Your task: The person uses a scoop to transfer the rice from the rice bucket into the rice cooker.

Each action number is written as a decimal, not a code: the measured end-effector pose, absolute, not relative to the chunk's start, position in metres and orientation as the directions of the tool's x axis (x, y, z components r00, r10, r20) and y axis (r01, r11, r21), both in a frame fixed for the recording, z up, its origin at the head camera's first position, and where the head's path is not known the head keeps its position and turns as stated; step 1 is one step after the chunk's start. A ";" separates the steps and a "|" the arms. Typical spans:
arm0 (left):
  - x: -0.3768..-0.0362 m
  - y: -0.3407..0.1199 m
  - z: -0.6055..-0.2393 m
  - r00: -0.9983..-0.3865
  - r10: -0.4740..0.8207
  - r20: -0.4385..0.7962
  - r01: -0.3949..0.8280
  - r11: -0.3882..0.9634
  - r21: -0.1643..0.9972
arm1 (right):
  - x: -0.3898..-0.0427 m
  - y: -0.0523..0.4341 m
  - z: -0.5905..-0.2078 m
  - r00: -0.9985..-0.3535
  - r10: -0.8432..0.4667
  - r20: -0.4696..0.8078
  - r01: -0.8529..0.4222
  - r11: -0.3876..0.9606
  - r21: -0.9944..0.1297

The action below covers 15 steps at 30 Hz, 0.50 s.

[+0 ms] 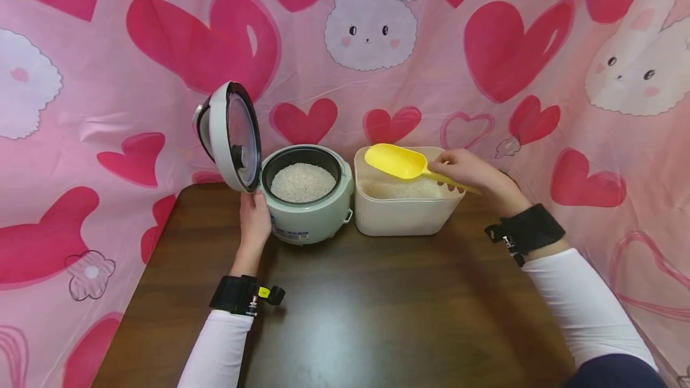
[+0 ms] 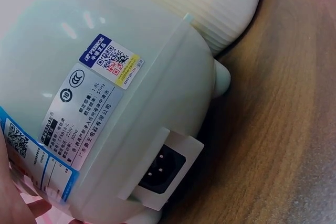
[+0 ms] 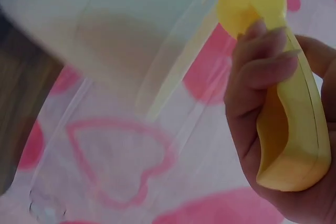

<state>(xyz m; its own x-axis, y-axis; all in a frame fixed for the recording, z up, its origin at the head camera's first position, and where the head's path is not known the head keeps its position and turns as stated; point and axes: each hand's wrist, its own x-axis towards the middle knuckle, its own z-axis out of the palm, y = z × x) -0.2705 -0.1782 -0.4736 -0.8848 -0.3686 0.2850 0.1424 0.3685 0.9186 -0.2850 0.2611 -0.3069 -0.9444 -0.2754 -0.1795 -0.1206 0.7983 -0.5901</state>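
Note:
A rice cooker (image 1: pixel 302 226) with white rice (image 1: pixel 303 182) in its dark pot stands on the table, its round lid (image 1: pixel 221 136) raised at the left. My left hand (image 1: pixel 255 217) touches the cooker's left side below the lid, its fingers partly hidden. The left wrist view shows the cooker's labels and power socket (image 2: pixel 161 170) close up. With its fingers curled round the handle, my right hand (image 1: pixel 466 169) holds a yellow scoop (image 1: pixel 395 161) over a cream bin (image 1: pixel 401 217). Grain (image 1: pixel 404 189) lies in the bin. In the right wrist view the scoop's hollow handle (image 3: pixel 296 129) shows in the fingers.
The bin stands close to the cooker's right side. A pink cloth (image 1: pixel 372 88) with hearts and rabbits hangs behind and beside the brown wooden table (image 1: pixel 345 310). Black straps (image 1: pixel 533 233) with small devices sit on both wrists.

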 end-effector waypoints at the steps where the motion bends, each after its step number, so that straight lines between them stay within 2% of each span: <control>1: -0.270 -0.178 -0.474 -0.886 -0.367 0.285 0.143 0.368 0.919 | -0.285 0.267 -0.307 -0.944 -0.273 -0.185 -0.121 0.809 -0.575; 7: -0.271 -0.178 -0.473 -0.886 -0.368 0.283 0.143 0.363 0.921 | -0.286 0.289 -0.309 -0.952 -0.240 -0.192 -0.132 0.883 -0.451; 15: -0.270 -0.178 -0.474 -0.886 -0.380 0.265 0.123 0.359 0.925 | -0.288 0.277 -0.316 -0.970 -0.165 -0.177 -0.109 0.952 -0.286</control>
<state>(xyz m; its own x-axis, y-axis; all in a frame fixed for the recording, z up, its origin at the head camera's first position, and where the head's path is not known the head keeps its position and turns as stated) -0.2701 -0.1778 -0.4737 -0.8862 -0.3801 0.2650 0.1228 0.3588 0.9253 -0.2877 0.2766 -0.3158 -0.9703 -0.1645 -0.1771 -0.1092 0.9519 -0.2863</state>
